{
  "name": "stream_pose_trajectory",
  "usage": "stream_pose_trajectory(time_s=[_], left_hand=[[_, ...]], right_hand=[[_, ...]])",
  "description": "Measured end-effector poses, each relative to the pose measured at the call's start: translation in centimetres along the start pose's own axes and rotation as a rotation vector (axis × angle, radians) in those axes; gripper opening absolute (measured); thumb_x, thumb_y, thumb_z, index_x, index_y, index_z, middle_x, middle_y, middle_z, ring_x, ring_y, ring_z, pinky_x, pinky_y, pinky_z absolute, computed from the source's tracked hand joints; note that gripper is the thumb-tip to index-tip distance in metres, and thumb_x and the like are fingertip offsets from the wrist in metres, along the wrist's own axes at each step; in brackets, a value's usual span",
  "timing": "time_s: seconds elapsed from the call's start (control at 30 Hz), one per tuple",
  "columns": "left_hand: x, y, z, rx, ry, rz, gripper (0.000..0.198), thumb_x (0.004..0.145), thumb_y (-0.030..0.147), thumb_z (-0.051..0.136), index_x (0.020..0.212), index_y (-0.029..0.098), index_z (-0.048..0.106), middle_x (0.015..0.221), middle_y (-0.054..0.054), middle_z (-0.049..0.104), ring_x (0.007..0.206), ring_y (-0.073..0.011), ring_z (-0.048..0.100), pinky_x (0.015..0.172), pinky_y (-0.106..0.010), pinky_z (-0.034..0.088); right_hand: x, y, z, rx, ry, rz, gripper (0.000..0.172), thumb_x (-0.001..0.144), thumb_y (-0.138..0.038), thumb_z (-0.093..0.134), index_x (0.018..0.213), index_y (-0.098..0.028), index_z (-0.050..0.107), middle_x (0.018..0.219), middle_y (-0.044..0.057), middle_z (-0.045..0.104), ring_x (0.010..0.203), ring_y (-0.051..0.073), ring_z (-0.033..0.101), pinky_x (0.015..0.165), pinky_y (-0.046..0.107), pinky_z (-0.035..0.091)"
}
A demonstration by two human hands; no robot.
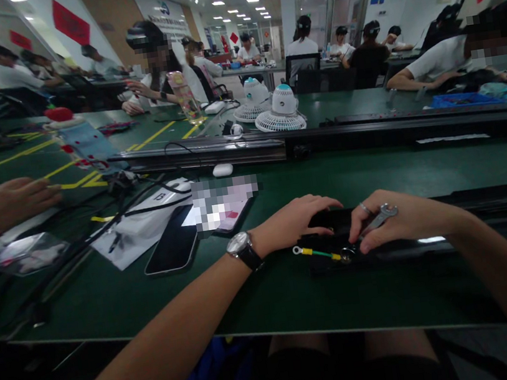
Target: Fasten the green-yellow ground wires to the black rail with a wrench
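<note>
My right hand (392, 221), with a ring on one finger, grips a silver wrench (383, 214) between thumb and fingers. The wrench's open end points up and right, and its lower end is at a round metal fastener (347, 255) on a long black part (335, 266). From that fastener a short green wire (321, 253) with yellow sleeves runs left to a ring terminal. My left hand (302, 219), below a wristwatch, rests at the black part's left end, thumb and fingers apart around its edge. Whatever lies under its fingertips is hidden.
Left of my hands lie two phones (171, 242), white paper (122, 243) and black cables (86, 242). A white earbud case (223, 170) sits before a long dark rail (248, 152). Two white fans (281, 110) stand beyond. Another person's hand (14, 201) reaches in at far left.
</note>
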State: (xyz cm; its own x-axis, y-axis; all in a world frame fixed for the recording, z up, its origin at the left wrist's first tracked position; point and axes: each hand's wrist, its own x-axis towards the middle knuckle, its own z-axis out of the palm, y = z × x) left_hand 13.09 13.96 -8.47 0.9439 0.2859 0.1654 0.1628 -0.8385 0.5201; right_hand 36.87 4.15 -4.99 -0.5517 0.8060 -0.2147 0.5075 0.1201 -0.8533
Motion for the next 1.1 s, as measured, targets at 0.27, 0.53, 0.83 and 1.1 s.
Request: stream_pose_trajectory(time_s=[0.27,0.53,0.83,1.1], left_hand=[[-0.05,-0.26,-0.24,-0.025,-0.025,-0.002,0.051,0.095,0.021,0.064,0.143,0.027,0.048,0.135,-0.007,0.061,0.119,-0.0227,0.057,0.104,-0.038,0.042],[0.22,-0.15,-0.2,0.016,-0.012,-0.003,0.041,0.093,0.031,0.07,0.131,0.02,0.059,0.118,-0.008,0.065,0.107,-0.0225,0.06,0.094,-0.036,0.045],[0.24,-0.34,-0.38,-0.007,-0.05,0.014,0.042,0.095,0.033,0.067,0.134,0.022,0.056,0.122,-0.008,0.064,0.111,-0.0232,0.058,0.098,-0.037,0.043],[0.16,-0.17,-0.23,0.006,-0.032,0.012,0.042,0.095,0.03,0.068,0.133,0.021,0.057,0.124,-0.009,0.064,0.111,-0.0227,0.058,0.098,-0.037,0.043]], right_hand=[[-0.11,-0.02,0.03,0.006,-0.005,0.018,0.024,0.08,-0.038,0.082,0.094,-0.019,0.079,0.085,0.002,0.077,0.078,0.019,0.071,0.07,0.027,0.052],[-0.13,-0.3,-0.15,0.003,-0.02,0.018,0.025,0.082,-0.038,0.081,0.096,-0.018,0.079,0.088,0.003,0.078,0.081,0.02,0.071,0.073,0.028,0.052],[-0.16,-0.17,-0.16,-0.025,-0.019,-0.007,0.025,0.082,-0.039,0.08,0.097,-0.019,0.079,0.089,0.003,0.077,0.08,0.02,0.07,0.071,0.028,0.052],[-0.23,-0.47,0.0,-0.022,-0.043,-0.025,0.016,0.087,-0.031,0.074,0.097,-0.019,0.076,0.092,0.002,0.076,0.084,0.019,0.071,0.076,0.028,0.054]])
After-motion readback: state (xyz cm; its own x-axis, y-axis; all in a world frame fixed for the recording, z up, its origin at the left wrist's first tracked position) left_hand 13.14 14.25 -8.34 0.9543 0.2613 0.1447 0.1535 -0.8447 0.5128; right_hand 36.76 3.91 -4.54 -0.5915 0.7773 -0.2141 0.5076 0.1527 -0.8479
